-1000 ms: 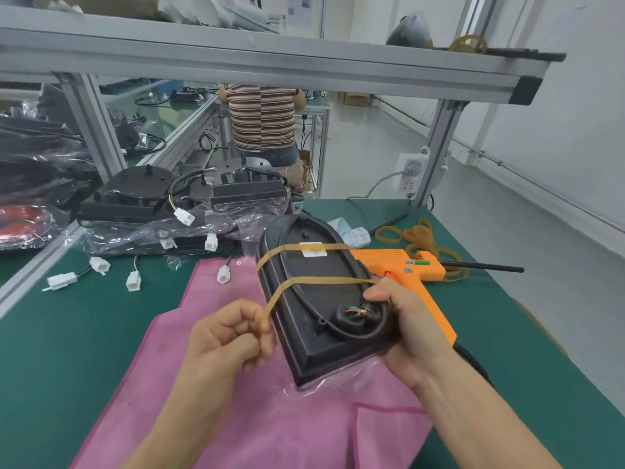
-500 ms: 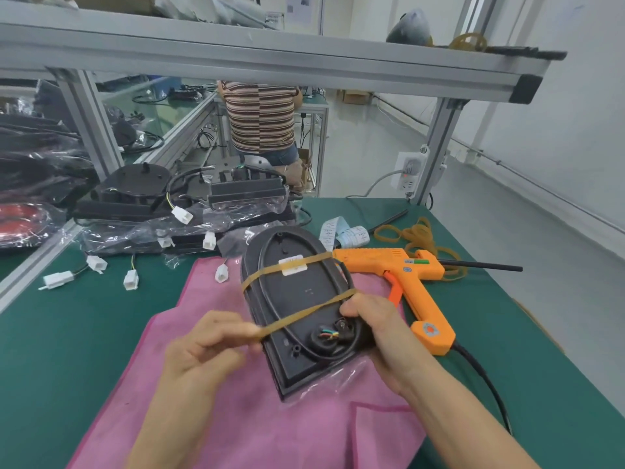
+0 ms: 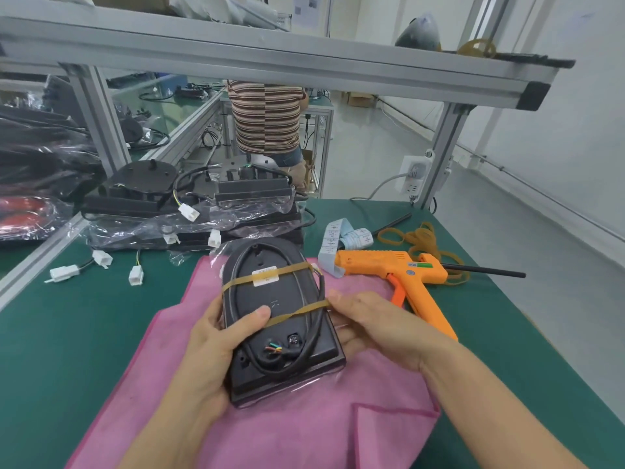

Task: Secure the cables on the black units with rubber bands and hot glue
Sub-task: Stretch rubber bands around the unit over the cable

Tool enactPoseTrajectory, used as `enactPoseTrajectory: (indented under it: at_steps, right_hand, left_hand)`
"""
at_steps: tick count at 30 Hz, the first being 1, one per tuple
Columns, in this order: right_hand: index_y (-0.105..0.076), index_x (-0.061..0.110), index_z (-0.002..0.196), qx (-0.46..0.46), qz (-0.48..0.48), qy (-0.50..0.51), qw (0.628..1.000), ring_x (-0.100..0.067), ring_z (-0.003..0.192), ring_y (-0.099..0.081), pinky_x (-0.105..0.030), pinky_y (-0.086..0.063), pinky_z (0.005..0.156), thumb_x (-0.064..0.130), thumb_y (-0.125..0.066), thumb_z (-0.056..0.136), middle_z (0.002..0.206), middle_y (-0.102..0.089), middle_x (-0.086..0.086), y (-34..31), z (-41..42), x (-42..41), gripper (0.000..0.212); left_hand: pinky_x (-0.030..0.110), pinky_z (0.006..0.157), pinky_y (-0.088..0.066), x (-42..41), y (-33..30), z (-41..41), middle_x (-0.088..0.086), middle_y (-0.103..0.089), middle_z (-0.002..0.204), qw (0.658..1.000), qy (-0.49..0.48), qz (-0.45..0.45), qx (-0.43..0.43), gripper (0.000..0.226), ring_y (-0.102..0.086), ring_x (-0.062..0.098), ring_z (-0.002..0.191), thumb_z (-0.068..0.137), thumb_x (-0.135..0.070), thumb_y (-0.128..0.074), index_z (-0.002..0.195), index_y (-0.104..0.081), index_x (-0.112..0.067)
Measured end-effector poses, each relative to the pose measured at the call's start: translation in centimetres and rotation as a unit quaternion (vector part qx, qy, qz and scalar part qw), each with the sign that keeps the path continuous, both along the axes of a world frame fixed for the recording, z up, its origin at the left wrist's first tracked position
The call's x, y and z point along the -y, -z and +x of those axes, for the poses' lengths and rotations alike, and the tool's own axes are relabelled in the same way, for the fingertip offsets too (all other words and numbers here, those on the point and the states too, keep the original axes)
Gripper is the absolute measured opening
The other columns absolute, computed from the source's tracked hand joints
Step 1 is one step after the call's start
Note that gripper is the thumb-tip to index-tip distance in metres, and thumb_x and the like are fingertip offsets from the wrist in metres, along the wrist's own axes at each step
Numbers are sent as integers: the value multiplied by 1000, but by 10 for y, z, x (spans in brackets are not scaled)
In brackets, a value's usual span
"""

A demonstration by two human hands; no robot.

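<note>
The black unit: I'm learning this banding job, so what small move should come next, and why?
Probably let go of the lower rubber band and check it sits flat. It already crosses the black unit and the cable slantwise, pinned by the left hand thumb and held at the edge by the right hand. The upper rubber band is on; the glue gun lies unused.

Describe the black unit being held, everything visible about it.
The black unit is a flat, plastic-looking plate with a rounded far end, held tilted above the pink cloth inside a clear bag. A black cable loops over its face; coloured wires show near the bottom. Two rubber bands cross it. The left hand grips its left edge, the right hand its right.
</note>
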State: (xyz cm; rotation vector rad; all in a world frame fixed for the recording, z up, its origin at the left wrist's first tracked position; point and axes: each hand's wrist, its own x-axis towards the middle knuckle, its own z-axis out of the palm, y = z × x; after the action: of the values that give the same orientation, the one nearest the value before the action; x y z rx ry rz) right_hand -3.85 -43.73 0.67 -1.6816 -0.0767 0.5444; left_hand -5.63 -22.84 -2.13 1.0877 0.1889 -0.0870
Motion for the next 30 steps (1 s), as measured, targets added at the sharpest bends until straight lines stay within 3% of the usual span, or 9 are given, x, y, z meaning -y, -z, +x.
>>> enactPoseTrajectory:
  at_steps: [6, 11, 15, 18, 20, 24, 26, 28, 30]
  right_hand:
    - [-74, 2, 91, 39, -51, 98, 993, -18, 69, -66, -25, -51, 61, 40, -55, 95, 84, -75, -12, 0, 24, -17, 43]
    - [-60, -9, 65, 187, -217, 140, 948, -20, 56, -45, -28, -36, 60, 50, -57, 91, 66, -59, -29, 4, 35, -21, 65]
    - [-57, 18, 38, 12, -150, 49, 987, -8, 38, -43, -17, -35, 42, 43, -61, 91, 42, -52, 7, -3, 47, -4, 59]
    - [-60, 20, 48, -15, -132, 43, 990, -7, 37, -44, -17, -34, 40, 39, -63, 91, 43, -50, 10, -8, 55, -3, 47]
    - [-63, 20, 53, 83, -243, 66, 964, -7, 42, -53, -18, -40, 43, 43, -64, 90, 44, -57, 8, -9, 59, -11, 43]
    - [-32, 20, 42, 355, -437, 131, 816, -11, 46, -31, -34, -22, 50, 58, -55, 88, 45, -34, 3, 3, 54, -26, 65]
    - [-32, 16, 42, 374, -366, 168, 836, -12, 47, -28, -36, -24, 54, 54, -61, 86, 44, -31, 3, 17, 45, -23, 65]
    - [-45, 9, 43, 304, -178, 256, 900, -10, 48, -32, -32, -30, 54, 43, -73, 79, 45, -38, 1, 30, 35, -18, 57]
    - [-54, 9, 48, 212, -53, 367, 904, -8, 47, -37, -30, -35, 55, 33, -78, 75, 47, -46, 3, 34, 30, -8, 43]
  left_hand:
    - [36, 60, -59, 15, 5, 7, 15, -74, 100, 995, -92, -34, 24, 52, -73, 31, 80, 61, -10, -77, 112, -67, -12]
    - [40, 53, -57, 21, 9, 14, 18, -74, 92, 992, -82, -89, -30, 48, -73, 31, 69, 62, -9, -76, 109, -67, -13]
    - [45, 58, -59, 20, 11, 17, 20, -74, 96, 996, -57, -51, -34, 50, -72, 33, 73, 59, -10, -78, 108, -68, -13]
    - [49, 63, -60, 24, 13, 18, 20, -74, 95, 995, -80, -47, -46, 47, -73, 34, 76, 64, -6, -78, 110, -68, -13]
    - [51, 66, -60, 28, 13, 21, 21, -73, 95, 991, -111, -54, -60, 41, -72, 32, 73, 70, -3, -78, 109, -67, -11]
    - [48, 57, -60, 30, 11, 25, 22, -73, 91, 985, -137, -72, -82, 36, -71, 28, 61, 73, -2, -77, 108, -67, -7]
    - [45, 52, -59, 29, 11, 25, 20, -74, 84, 986, -127, -67, -82, 37, -71, 28, 59, 71, -2, -77, 106, -67, -8]
    - [45, 51, -59, 29, 11, 25, 18, -74, 80, 989, -105, -63, -81, 38, -72, 30, 60, 69, -4, -78, 105, -67, -10]
    - [47, 56, -60, 29, 12, 24, 17, -75, 84, 991, -94, -54, -76, 38, -73, 32, 66, 69, -4, -78, 105, -68, -13]
